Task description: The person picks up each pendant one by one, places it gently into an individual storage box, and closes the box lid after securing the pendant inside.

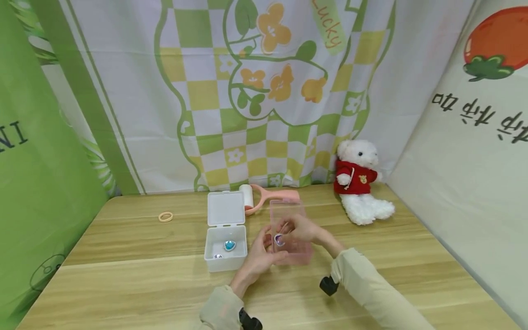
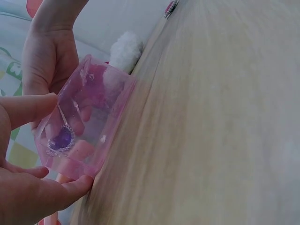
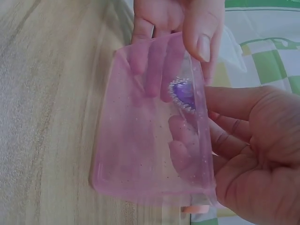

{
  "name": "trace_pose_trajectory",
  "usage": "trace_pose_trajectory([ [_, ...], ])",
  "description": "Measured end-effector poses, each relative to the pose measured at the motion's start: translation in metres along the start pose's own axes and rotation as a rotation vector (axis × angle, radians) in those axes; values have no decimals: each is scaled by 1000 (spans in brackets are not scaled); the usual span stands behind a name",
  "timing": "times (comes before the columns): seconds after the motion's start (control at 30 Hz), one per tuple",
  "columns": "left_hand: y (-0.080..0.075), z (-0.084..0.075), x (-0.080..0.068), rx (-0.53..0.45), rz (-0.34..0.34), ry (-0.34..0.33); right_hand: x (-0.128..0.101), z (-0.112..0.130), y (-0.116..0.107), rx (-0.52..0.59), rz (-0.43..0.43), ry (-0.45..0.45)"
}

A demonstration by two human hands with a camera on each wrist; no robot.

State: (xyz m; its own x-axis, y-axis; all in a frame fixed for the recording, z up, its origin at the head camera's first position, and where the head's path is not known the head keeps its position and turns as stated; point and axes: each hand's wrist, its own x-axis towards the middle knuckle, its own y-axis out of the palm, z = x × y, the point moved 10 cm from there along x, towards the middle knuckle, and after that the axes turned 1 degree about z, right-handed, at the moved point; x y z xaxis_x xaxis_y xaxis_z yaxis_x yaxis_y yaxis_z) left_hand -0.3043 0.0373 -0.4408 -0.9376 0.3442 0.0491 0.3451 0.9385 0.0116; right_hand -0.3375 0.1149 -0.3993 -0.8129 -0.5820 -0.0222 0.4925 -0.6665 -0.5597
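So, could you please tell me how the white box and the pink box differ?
Color: the white box is milky white, while the pink box is tinted pink.
Handling: the left hand grips the pink box, while no hand holds the white box.
Jewels: a blue jewel lies in the white box; a purple jewel shows at the pink box.
Both stand on the table.

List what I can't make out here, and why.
Front jewel in the white box: head view, base hidden by the box wall.
Red jewel: left wrist view, details too small.
Letters on green cloth: head view, cut by left edge.
Purple jewel: head view, partly covered by right grip.
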Motion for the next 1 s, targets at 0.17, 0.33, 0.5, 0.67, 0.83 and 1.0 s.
trace_pose_trajectory([
  [0.17, 0, -2, -1, -17, 9, 8, 2, 5, 5, -94, 15, -30],
  [0.33, 2, -2, 0, -34, 16, 11, 2, 9, 10, -237, 45, -22],
  [0.5, 2, -1, 1, -25, 12, 18, 3, 8, 15, -290, 68, -7],
  [0.67, 2, -2, 1, -19, 6, 18, 4, 6, 16, -300, 63, -2],
  [0.83, 1, -2, 0, -22, 3, 14, 3, 6, 15, -293, 59, 15],
  [1.0, 0, 0, 0, -11, -6, 12, 3, 8, 15, -287, 65, 4],
])
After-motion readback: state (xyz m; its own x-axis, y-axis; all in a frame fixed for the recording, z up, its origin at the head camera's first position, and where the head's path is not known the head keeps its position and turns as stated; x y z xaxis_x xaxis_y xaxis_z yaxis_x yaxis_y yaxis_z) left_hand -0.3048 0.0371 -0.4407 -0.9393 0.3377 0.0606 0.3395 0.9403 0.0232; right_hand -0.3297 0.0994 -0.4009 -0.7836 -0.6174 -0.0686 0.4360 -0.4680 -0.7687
